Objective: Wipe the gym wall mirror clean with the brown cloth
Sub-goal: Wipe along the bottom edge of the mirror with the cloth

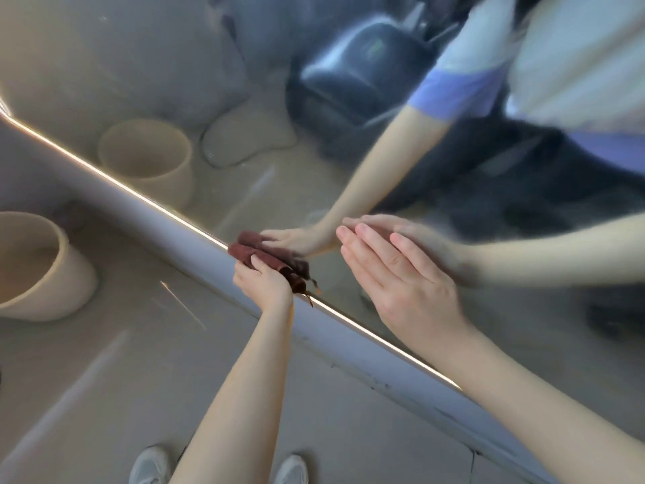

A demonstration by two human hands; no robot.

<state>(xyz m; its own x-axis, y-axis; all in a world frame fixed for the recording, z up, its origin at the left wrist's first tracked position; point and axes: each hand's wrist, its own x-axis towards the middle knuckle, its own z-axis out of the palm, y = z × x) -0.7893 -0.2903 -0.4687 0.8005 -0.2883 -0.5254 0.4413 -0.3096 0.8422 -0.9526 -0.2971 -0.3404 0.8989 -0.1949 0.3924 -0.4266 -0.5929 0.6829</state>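
The wall mirror [314,99] fills the upper right of the head view, hazy with smears, and reflects my arms and body. Its lit lower edge runs diagonally from the upper left to the lower right. My left hand [263,282] grips the bunched brown cloth [258,256] and presses it against the glass right at that lower edge. My right hand [401,274] lies flat on the mirror to the right of the cloth, fingers straight and together, holding nothing.
A pale strip of baseboard [349,347] runs below the mirror's edge. A large beige pot [38,270] stands on the floor at the left. My white shoes [150,466] show at the bottom. Dark gym equipment appears only as a reflection.
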